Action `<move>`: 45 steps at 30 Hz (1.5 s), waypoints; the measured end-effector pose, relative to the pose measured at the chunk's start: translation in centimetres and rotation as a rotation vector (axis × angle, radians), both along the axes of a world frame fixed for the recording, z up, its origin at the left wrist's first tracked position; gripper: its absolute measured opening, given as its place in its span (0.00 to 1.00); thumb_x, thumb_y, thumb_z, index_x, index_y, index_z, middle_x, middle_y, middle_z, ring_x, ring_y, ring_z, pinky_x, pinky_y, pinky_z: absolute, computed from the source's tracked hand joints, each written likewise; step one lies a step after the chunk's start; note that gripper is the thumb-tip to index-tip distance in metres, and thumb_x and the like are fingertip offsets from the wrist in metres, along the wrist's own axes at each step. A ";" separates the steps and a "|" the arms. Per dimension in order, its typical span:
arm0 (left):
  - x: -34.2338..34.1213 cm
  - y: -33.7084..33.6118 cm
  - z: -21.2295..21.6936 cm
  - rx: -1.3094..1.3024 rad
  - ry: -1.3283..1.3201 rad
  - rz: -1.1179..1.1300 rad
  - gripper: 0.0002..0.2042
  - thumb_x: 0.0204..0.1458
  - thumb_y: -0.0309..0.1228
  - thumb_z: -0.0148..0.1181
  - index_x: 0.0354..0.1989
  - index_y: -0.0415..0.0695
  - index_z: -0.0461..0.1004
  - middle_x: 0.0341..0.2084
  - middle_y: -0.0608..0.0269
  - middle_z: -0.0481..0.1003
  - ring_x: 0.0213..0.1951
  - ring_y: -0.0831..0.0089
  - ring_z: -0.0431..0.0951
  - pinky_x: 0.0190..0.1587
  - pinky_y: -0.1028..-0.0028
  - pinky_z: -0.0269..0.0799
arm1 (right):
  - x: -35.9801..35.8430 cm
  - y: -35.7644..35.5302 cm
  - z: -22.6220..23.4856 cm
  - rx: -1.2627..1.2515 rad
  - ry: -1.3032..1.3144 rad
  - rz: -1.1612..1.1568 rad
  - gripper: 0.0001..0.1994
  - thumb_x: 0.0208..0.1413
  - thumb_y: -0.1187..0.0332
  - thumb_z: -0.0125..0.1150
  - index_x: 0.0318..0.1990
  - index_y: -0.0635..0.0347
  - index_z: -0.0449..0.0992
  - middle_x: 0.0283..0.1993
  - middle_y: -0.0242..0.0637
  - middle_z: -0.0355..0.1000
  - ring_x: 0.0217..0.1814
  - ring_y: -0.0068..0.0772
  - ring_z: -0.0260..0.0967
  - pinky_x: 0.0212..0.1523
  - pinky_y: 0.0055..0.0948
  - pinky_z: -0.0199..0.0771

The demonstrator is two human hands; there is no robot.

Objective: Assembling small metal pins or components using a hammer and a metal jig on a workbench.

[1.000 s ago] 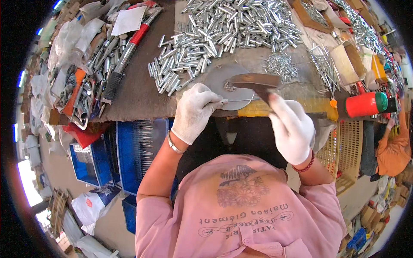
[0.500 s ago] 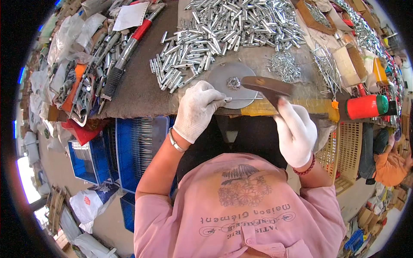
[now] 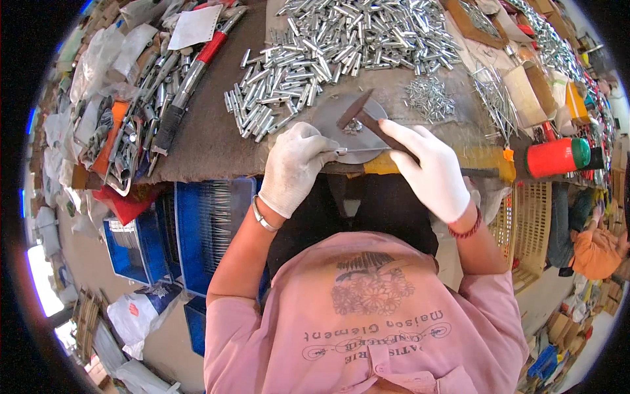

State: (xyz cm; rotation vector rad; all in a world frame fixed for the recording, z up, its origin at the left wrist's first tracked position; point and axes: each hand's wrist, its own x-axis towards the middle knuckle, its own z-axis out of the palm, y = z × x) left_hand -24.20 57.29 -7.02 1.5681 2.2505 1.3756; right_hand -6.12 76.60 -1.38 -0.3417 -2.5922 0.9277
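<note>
Head view: left hand pinching thin metal rod by left end, apparently for steadiness, rod lying between hands across grey disc; right hand holding hammer by handle, seemingly leaving head free above disc.

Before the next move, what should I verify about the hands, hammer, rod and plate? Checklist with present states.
1. Left hand pinching one end of the thin metal rod: ok.
2. Right hand holding the hammer: ok.
3. Hammer apart from left hand: ok.
4. Round plate fully in view: not ok, hammer hides part.
5. Rod touching right hand: cannot tell.
</note>
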 end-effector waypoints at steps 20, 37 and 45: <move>6.7 -1.7 0.6 -0.050 -0.675 0.300 0.23 0.65 0.19 0.59 0.69 0.41 0.72 0.36 0.61 0.85 0.24 0.83 0.77 0.25 0.78 0.73 | 0.2 -4.2 -2.4 -0.882 -0.493 0.027 0.09 0.65 0.71 0.63 0.49 0.63 0.78 0.27 0.30 0.73 0.29 0.18 0.70 0.31 0.25 0.72; 4.3 -8.7 2.7 0.259 -1.148 0.518 0.31 0.60 0.22 0.67 0.72 0.40 0.63 0.36 0.59 0.83 0.25 0.84 0.71 0.25 0.81 0.65 | -1.0 -4.8 -2.5 -0.749 -0.139 0.079 0.27 0.64 0.74 0.61 0.71 0.59 0.71 0.40 0.32 0.79 0.33 0.20 0.72 0.36 0.21 0.76; 0.9 -24.7 -13.9 0.292 -1.108 1.250 0.27 0.57 0.24 0.69 0.65 0.36 0.71 0.38 0.60 0.81 0.28 0.78 0.78 0.29 0.76 0.73 | -1.4 -2.8 -4.1 -0.731 -0.071 -0.066 0.23 0.68 0.78 0.51 0.70 0.64 0.73 0.37 0.33 0.75 0.24 0.14 0.63 0.25 0.17 0.65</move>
